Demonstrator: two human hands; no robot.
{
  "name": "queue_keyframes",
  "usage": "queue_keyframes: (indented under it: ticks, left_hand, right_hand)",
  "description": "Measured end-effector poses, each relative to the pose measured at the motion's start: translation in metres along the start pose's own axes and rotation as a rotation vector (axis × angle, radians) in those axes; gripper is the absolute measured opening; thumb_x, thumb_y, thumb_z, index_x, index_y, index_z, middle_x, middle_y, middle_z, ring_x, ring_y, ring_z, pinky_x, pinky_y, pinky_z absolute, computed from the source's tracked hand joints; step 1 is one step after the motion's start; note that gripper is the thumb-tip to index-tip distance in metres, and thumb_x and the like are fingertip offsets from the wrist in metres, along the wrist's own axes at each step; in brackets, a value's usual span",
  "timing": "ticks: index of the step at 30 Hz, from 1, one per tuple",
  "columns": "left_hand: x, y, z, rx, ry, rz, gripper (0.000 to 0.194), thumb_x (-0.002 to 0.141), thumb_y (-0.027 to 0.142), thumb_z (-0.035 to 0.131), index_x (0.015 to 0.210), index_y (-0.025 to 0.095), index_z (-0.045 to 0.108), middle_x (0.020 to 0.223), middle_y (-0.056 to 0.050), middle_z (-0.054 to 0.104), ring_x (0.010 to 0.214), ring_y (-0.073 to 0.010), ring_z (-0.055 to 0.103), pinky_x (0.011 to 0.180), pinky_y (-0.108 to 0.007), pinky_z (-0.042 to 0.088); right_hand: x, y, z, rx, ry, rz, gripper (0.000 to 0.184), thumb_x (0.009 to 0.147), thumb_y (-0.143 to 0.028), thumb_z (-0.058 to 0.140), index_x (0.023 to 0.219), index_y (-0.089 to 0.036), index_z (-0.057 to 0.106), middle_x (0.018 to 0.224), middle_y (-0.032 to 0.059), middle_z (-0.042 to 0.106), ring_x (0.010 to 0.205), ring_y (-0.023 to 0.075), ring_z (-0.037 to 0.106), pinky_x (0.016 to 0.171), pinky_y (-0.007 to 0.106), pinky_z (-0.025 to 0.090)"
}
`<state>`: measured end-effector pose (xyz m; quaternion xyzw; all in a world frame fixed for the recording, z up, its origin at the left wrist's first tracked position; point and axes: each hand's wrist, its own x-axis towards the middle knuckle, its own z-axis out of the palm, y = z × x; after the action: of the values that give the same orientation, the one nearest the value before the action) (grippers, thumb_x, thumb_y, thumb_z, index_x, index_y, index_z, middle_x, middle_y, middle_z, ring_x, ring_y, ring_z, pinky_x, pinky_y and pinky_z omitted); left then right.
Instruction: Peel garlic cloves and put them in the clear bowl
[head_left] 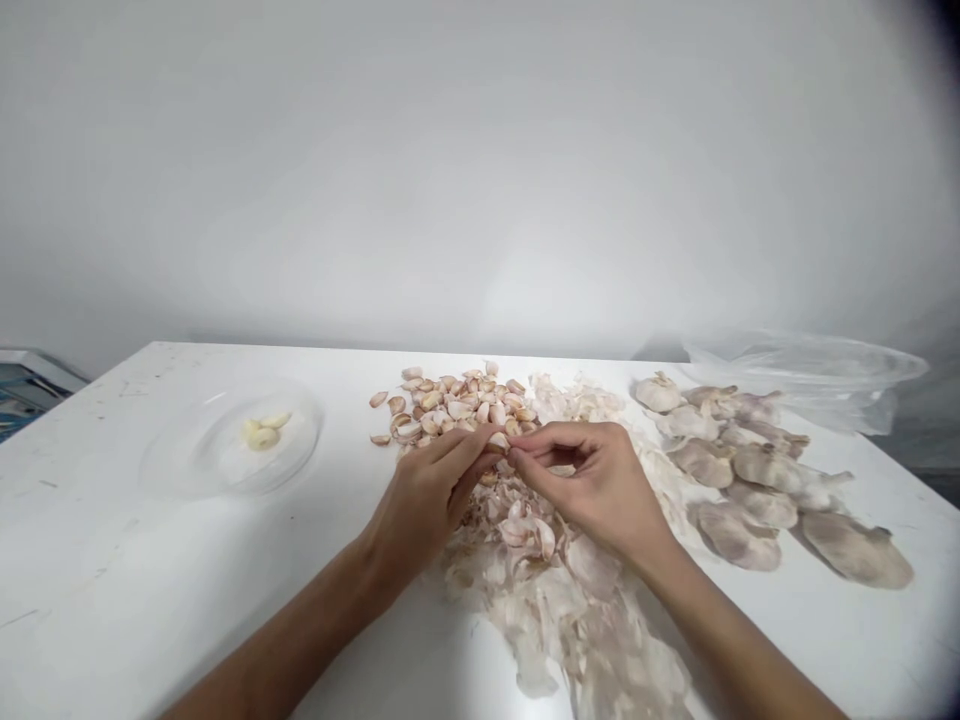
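Note:
My left hand point(424, 495) and my right hand point(581, 480) meet above the white table, their fingertips pinching a single garlic clove point(498, 441) between them. Just beyond the fingers lies a heap of unpeeled pink-skinned garlic cloves point(450, 405). Under and in front of the hands spreads a pile of papery garlic skins point(555, 600), with a few loose cloves point(525, 535) among them. Whole garlic bulbs point(750, 480) lie to the right. A clear glass plate point(232, 437) on the left holds a few peeled cloves point(260, 432).
A crumpled clear plastic bag point(810, 375) lies behind the garlic bulbs at the table's far right corner. A white wall rises behind the white table point(150, 530). Some printed boxes point(30, 390) stand beyond the left edge.

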<state>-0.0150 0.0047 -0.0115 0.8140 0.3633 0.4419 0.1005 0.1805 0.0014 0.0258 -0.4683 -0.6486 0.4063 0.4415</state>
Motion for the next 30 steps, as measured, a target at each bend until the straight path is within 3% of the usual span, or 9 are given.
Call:
queue_keyframes:
  ticks: [4, 6, 15, 22, 26, 30]
  left_hand:
    - [-0.001, -0.001, -0.001, 0.058, -0.088, 0.068, 0.028, 0.102, 0.017, 0.053, 0.128, 0.015, 0.062, 0.099, -0.01, 0.076, 0.083, -0.0178, 0.074, 0.07, -0.026, 0.059]
    - [-0.002, -0.001, -0.001, 0.054, -0.133, 0.096, 0.027, 0.103, 0.017, 0.05, 0.128, 0.014, 0.061, 0.098, -0.011, 0.075, 0.083, -0.0181, 0.074, 0.07, -0.027, 0.059]
    - [-0.004, -0.004, 0.003, -0.053, -0.199, 0.09, 0.025, 0.101, 0.01, 0.05, 0.122, 0.015, 0.062, 0.1, -0.009, 0.074, 0.082, -0.0165, 0.07, 0.068, -0.025, 0.053]
    - [0.005, 0.014, -0.001, -0.434, -0.145, -0.246, 0.021, 0.103, 0.029, 0.055, 0.099, 0.018, 0.072, 0.067, 0.001, 0.063, 0.061, -0.012, 0.056, 0.061, -0.023, 0.045]
    - [0.007, 0.015, 0.0, -0.738, -0.142, -0.477, 0.034, 0.101, 0.035, 0.057, 0.074, 0.017, 0.067, 0.065, 0.0, 0.064, 0.06, -0.0112, 0.058, 0.061, -0.023, 0.046]
    - [0.009, 0.012, 0.002, -0.948, -0.048, -0.636, 0.034, 0.099, 0.04, 0.059, 0.077, 0.016, 0.067, 0.066, 0.0, 0.062, 0.061, -0.0107, 0.058, 0.06, -0.022, 0.047]
  right_hand:
    - [0.003, -0.001, -0.003, -0.02, -0.094, 0.083, 0.003, 0.074, -0.018, 0.075, 0.072, -0.019, 0.077, 0.07, 0.0033, 0.075, 0.061, 0.0166, 0.067, 0.054, 0.025, 0.052]
    - [0.004, -0.001, -0.002, -0.027, -0.118, 0.124, 0.008, 0.071, -0.014, 0.071, 0.064, -0.018, 0.071, 0.063, 0.0008, 0.069, 0.057, 0.0138, 0.06, 0.05, 0.023, 0.045]
    - [0.005, 0.003, 0.005, 0.019, -0.074, 0.209, 0.011, 0.064, -0.013, 0.064, 0.058, -0.019, 0.056, 0.055, -0.0036, 0.056, 0.051, 0.0099, 0.046, 0.048, 0.023, 0.033]
    - [0.008, 0.004, -0.001, 0.327, -0.132, 0.22, 0.013, 0.067, -0.012, 0.062, 0.061, -0.02, 0.053, 0.052, -0.006, 0.054, 0.051, 0.0087, 0.042, 0.052, 0.022, 0.031]
    - [0.01, 0.011, 0.001, 0.493, -0.139, 0.298, 0.017, 0.067, -0.011, 0.06, 0.058, -0.021, 0.048, 0.046, -0.006, 0.052, 0.049, 0.0087, 0.041, 0.053, 0.022, 0.031]
    - [0.01, 0.016, 0.0, 0.442, -0.152, 0.248, 0.021, 0.071, -0.01, 0.059, 0.059, -0.02, 0.045, 0.049, -0.008, 0.046, 0.049, 0.0078, 0.035, 0.051, 0.022, 0.027]
